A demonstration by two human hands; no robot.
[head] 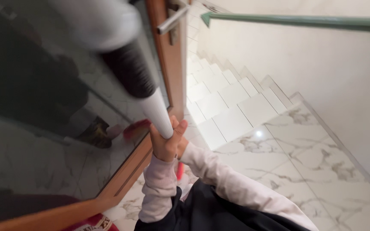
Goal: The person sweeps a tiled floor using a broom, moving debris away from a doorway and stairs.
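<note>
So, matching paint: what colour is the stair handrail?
Green, the handrail, clearest in the head view.

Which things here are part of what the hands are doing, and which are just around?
In use:
left hand
right hand
white pole with black grip

Just around:
glass door
door handle
green handrail
tiled stairs

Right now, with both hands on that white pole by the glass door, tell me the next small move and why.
Probably ease the white pole back from the glass door. Both hands, left hand and right hand, clasp its lower end, its dark band sits blurred in front of the pane, and the stairs drop away just beside.
</note>
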